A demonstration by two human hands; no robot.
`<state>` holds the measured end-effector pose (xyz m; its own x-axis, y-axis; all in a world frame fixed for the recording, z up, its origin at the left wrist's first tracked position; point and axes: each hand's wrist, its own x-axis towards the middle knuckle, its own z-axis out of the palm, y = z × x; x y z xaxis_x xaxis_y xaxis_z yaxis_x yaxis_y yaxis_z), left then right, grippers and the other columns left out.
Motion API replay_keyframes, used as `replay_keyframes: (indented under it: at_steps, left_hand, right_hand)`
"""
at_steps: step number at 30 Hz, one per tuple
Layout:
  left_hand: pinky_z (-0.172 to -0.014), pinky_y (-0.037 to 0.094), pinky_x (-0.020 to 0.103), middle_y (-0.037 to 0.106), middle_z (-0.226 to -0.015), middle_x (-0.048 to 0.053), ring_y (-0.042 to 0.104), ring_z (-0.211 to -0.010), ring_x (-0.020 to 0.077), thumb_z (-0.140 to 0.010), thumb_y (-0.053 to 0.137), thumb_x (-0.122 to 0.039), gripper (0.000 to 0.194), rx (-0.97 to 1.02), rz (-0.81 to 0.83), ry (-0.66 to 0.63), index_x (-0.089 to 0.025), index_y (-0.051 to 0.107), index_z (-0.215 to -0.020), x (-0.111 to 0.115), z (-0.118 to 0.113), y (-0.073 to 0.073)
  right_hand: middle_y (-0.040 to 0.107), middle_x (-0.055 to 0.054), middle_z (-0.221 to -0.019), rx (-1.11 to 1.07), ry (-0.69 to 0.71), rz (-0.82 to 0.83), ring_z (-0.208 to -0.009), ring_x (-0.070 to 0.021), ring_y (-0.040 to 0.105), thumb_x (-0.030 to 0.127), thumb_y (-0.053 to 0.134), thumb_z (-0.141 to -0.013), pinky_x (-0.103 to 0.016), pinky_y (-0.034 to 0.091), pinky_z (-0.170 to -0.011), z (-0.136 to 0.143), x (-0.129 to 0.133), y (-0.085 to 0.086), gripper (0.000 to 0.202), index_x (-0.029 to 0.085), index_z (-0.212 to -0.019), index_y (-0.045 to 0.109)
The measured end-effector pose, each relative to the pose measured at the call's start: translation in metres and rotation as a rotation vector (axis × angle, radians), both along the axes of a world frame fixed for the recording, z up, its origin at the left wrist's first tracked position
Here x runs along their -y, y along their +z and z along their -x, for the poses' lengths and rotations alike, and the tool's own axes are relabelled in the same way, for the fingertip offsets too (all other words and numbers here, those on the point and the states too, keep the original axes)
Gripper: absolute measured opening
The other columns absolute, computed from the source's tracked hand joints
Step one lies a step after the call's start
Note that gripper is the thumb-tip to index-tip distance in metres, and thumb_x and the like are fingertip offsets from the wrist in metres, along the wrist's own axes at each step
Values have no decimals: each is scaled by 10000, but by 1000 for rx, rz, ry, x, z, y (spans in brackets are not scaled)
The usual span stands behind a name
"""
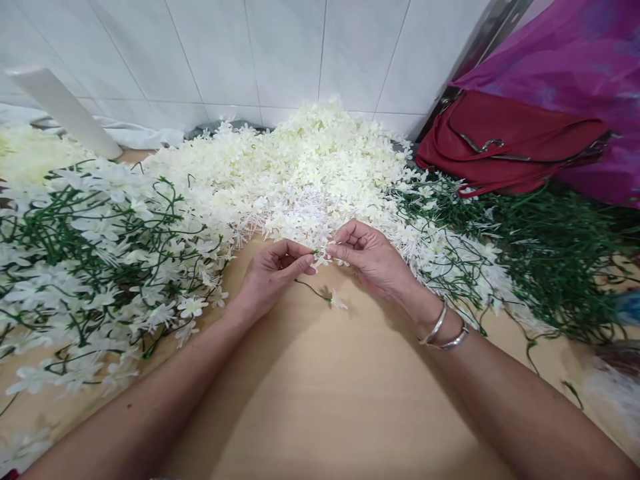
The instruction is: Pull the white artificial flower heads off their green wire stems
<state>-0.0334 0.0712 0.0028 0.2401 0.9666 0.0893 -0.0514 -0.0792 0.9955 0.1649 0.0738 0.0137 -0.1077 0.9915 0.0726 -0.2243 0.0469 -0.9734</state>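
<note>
Over the middle of the table (310, 387), my two hands meet at the fingertips. My left hand (275, 270) is closed in a pinch on a green artificial flower stem (311, 289), whose lower branch hangs below the fingers with a white blossom (338, 301) at its end. My right hand (373, 260) pinches a small white artificial flower (325, 255) against the green tip in the left fingers. Whether the flower is seated on the tip, I cannot tell. Just beyond the hands lies a large heap of loose white petals (300, 167).
Stems with white flowers (100, 247) are piled at left. Bare green stems (550, 247) lie at right, near a red bag (520, 140) and a purple plastic bag (590, 60). A white roll (65, 110) leans at the back left, before the tiled wall (285, 53).
</note>
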Motion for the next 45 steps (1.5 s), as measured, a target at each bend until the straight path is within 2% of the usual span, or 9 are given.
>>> replay_keyframes:
  at_steps: [5, 9, 19, 25, 33, 38, 45]
  left_hand:
    - [-655, 553, 253, 727, -717, 15, 686, -653, 132, -732, 892, -488, 384, 7, -35, 0, -155, 735, -842, 1, 0, -1]
    - [-640, 551, 255, 731, -742, 22, 673, -642, 128, -729, 898, -471, 372, 13, -62, -11, -147, 750, -838, 1, -1, -2]
    - [-612, 506, 224, 718, -750, 15, 626, -644, 111, -799, 855, -444, 311, -39, -100, -41, -157, 751, -862, 3, 1, -6]
    - [-637, 543, 240, 760, -758, 39, 744, -708, 168, -811, 840, -484, 355, -88, -37, -65, -161, 701, -855, 6, 1, -5]
    - [-724, 571, 251, 787, -853, 68, 775, -782, 184, -841, 810, -498, 375, -34, 9, -29, -142, 702, -895, 6, -2, -5]
    - [-722, 562, 237, 777, -850, 60, 774, -776, 175, -843, 810, -476, 357, -36, -3, -16, -139, 707, -902, 6, -2, -6]
    - [-682, 574, 254, 778, -809, 62, 780, -759, 198, -821, 807, -529, 397, -72, -27, 20, -151, 696, -873, 7, -3, -7]
  right_hand:
    - [652, 44, -700, 52, 76, 29, -656, -114, 600, 392, 980, -618, -270, 486, -671, -2, 3, 5, 383, 216, -748, 666]
    - [665, 46, -675, 54, 110, 50, -629, -109, 606, 409, 991, -594, -271, 498, -679, -3, 0, 5, 413, 209, -741, 662]
    - [724, 19, -679, 110, 190, 121, -650, -136, 651, 399, 977, -617, -286, 511, -683, -11, -3, 4, 382, 210, -761, 679]
    - [724, 21, -672, 136, 167, 116, -653, -130, 646, 388, 978, -606, -273, 489, -670, -7, 1, 5, 396, 201, -764, 667]
    - [631, 52, -690, 108, -15, 44, -634, -101, 529, 438, 972, -589, -251, 415, -608, 8, 8, -1, 410, 211, -743, 666]
    - [637, 40, -717, 119, 13, 36, -649, -114, 530, 458, 967, -596, -265, 430, -624, 7, 7, 0, 420, 219, -742, 654]
    - [616, 39, -694, 222, -5, -6, -621, -113, 483, 452, 913, -684, -264, 360, -579, 12, 10, -4, 369, 217, -752, 636]
